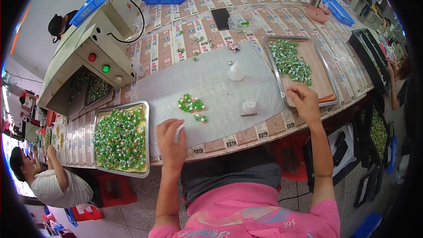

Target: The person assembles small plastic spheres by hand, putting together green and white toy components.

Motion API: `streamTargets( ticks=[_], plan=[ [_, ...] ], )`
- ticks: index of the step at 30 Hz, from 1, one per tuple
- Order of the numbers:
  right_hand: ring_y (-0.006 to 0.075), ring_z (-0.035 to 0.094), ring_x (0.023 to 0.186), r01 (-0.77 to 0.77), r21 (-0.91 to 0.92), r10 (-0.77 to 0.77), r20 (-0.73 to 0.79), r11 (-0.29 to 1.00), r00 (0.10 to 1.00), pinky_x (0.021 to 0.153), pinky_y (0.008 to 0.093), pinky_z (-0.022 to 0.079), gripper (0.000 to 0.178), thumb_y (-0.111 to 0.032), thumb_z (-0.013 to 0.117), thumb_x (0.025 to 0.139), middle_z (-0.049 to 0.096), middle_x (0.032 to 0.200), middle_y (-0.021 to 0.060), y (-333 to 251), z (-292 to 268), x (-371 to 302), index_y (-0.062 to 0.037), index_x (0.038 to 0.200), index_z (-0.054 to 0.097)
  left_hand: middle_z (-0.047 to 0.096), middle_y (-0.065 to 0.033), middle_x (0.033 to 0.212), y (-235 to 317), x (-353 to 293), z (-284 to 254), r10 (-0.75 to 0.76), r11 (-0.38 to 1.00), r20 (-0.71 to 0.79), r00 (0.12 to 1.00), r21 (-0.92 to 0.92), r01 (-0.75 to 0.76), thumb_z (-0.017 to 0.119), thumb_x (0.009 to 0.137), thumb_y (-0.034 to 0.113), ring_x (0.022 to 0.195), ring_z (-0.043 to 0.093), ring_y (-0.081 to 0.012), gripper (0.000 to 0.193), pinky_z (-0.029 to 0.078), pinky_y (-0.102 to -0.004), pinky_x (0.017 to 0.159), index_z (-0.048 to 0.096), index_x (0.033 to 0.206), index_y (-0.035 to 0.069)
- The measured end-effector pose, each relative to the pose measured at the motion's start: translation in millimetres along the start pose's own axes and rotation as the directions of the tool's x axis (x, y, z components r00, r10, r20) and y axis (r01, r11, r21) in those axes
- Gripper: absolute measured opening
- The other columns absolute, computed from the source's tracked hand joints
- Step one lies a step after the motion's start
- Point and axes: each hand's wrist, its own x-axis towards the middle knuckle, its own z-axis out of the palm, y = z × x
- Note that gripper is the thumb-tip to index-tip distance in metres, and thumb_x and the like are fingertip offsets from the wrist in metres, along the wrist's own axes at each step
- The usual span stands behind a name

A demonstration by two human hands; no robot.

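Beyond the left hand (171, 138) lie green pieces (197, 105), possibly beads.

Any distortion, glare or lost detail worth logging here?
Head view: fisheye bending curves the table and corners fall black; head view: a bright patch at far left looks washed out; head view: the small green-and-white pieces show little fine detail.

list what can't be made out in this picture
Head view, hidden: the palm of the bare right hand and anything there, by the hand itself.
Head view, hidden: the inner back of the beige metal machine, by its housing.
Head view, too small: exact shapes of the green-and-white pieces in the left silver tray.
Head view, cut off: the far-right co-worker, by the picture's edge.
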Motion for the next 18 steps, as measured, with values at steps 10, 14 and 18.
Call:
streamTargets(
  ticks=[10, 14, 18],
  plan=[
    [0.0111, 0.060, 0.078, 0.053, 0.216, -0.124, 0.332, 0.975, 0.935, 0.069, 0.0226, 0.048, 0.017, -0.002, 0.066, 0.084, 0.065, 0.096, 0.0064, -63.5, 35.8, -32.8, -0.0003, 0.101, 0.068, 0.062, -0.0113, 0.097, -8.0, 5.8, 34.7, -0.024, 0.999, 0.135, 0.991, -0.020, 0.027, 0.067, 0.076, -0.001, 0.088, 0.056, -0.0308, 0.021, 0.046, -0.0400, 0.077, 0.065, 0.096, 0.004],
    [0.0169, 0.064, 0.081, 0.124, 0.229, -0.189, 0.289, 0.965, 0.939, 0.070, 0.0278, 0.051, 0.019, 0.000, 0.065, 0.083, 0.064, 0.095, 0.0099, -69.5, 51.7, -27.2, -0.0015, 0.101, 0.067, 0.060, -0.0118, 0.095, -4.2, 0.1, 29.1, -0.099, 0.991, 0.113, 0.989, -0.081, 0.109, 0.068, 0.076, -0.004, 0.083, 0.058, -0.0287, 0.022, 0.047, -0.0369, 0.070, 0.064, 0.096, 0.003],
    [0.0236, 0.064, 0.081, 0.320, 0.146, -0.348, 0.252, 0.936, 0.903, 0.070, 0.0311, 0.051, 0.018, 0.002, 0.064, 0.081, 0.064, 0.092, 0.0113, -74.4, 56.5, -17.3, -0.0015, 0.098, 0.067, 0.059, -0.0114, 0.097, -1.8, -5.9, 26.8, -0.087, 0.982, 0.026, 0.996, -0.167, 0.090, 0.068, 0.075, -0.006, 0.086, 0.060, -0.0245, 0.029, 0.049, -0.0313, 0.069, 0.066, 0.103, 0.004]
  ],
)
